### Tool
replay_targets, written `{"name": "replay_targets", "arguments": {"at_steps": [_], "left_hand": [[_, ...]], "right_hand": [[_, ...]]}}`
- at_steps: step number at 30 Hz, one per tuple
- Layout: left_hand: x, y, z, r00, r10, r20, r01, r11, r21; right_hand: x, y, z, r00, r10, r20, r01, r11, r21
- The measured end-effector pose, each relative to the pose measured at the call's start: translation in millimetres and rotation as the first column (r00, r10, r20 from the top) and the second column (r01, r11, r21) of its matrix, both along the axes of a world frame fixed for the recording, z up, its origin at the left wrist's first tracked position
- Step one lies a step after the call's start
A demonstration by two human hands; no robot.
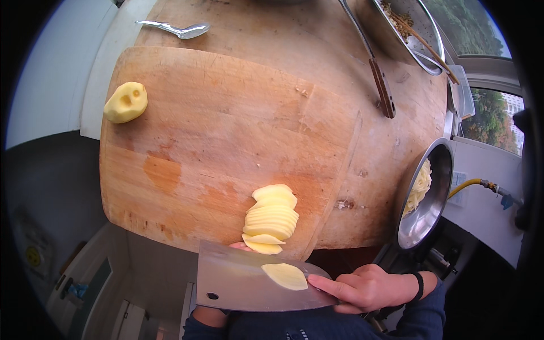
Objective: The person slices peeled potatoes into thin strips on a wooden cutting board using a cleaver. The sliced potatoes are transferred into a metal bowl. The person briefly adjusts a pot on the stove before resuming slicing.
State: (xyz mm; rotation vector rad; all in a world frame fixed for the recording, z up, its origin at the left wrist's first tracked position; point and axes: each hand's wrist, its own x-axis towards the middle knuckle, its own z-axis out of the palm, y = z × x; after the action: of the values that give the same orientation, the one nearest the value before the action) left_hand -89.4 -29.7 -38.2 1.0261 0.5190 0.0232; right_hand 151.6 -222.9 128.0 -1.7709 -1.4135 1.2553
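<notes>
My right hand [365, 289] is closed around the handle of a wide steel cleaver [238, 276], its index finger stretched along the blade. A single potato slice [285, 276] clings to the blade's face. Behind the cleaver, most of my left hand [242, 246] is hidden; only fingertips show beside the lowest slices. An overlapping row of thin peeled potato slices [271, 219] lies on the wooden cutting board [221, 123], close to its near edge. A whole peeled potato [126, 103] rests at the board's far left.
A steel bowl [429, 216] of potato shreds [420, 187] stands at the right. Beyond are a wooden-handled utensil [382, 87] and a metal pan [416, 38] holding chopsticks [429, 49], a spoon and crumbly food. A metal spoon [187, 31] lies above the board.
</notes>
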Motion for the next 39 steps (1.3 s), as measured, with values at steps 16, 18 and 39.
{"name": "replay_targets", "arguments": {"at_steps": [16, 18, 39], "left_hand": [[1, -2, -1, 0.997, -0.071, -0.019, 0.072, 0.996, 0.059], [1, -3, -1, 0.997, -0.077, -0.015, 0.078, 0.995, 0.067], [-5, -3, -4, 0.990, -0.139, -0.016, 0.139, 0.981, 0.133]], "right_hand": [[8, -1, 7, 0.999, 0.037, -0.033, -0.039, 0.996, -0.078], [10, 0, 9, 0.998, 0.060, -0.013, -0.061, 0.994, -0.086], [10, 14, 6, 0.996, 0.078, -0.046, -0.085, 0.978, -0.189]]}}
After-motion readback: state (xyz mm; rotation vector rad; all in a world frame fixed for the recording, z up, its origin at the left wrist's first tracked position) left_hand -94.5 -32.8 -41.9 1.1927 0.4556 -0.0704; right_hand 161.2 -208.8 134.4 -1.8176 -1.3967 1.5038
